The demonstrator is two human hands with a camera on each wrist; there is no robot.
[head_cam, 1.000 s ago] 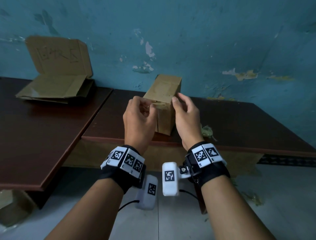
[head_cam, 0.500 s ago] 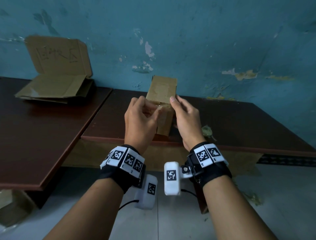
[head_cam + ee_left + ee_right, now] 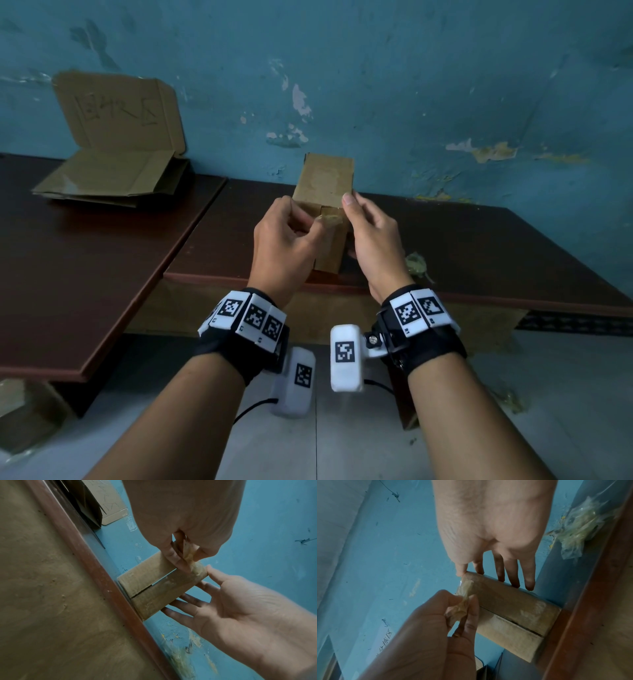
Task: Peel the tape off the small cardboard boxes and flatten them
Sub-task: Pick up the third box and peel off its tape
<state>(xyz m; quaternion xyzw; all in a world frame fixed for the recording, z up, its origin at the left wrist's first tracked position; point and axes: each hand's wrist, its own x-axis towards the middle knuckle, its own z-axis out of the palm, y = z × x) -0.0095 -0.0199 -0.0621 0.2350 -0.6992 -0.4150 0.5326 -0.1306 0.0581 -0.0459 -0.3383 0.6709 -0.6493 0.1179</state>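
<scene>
A small brown cardboard box (image 3: pixel 324 181) stands tilted on the dark table (image 3: pixel 479 246) near its front edge, its near face split by an open seam (image 3: pixel 145 588). My left hand (image 3: pixel 317 222) pinches a crumpled strip of yellowish tape (image 3: pixel 462 601) still stuck to the box's top near corner. My right hand (image 3: pixel 356 219) steadies the box: the thumb rests on the top corner and straight fingers (image 3: pixel 513 577) lie flat against its right side. In the left wrist view the tape (image 3: pixel 188 553) sits between my thumb and forefinger.
A pile of flattened cardboard (image 3: pixel 113 181) lies at the back of the left table (image 3: pixel 85 274), with a lettered cardboard sheet (image 3: pixel 120 113) leaning on the blue wall. A wad of peeled tape (image 3: pixel 416 265) lies right of my right hand.
The box has been turned and tipped more upright. My left hand has pulled the tape up off the near face to the top corner. Both hands have risen slightly.
</scene>
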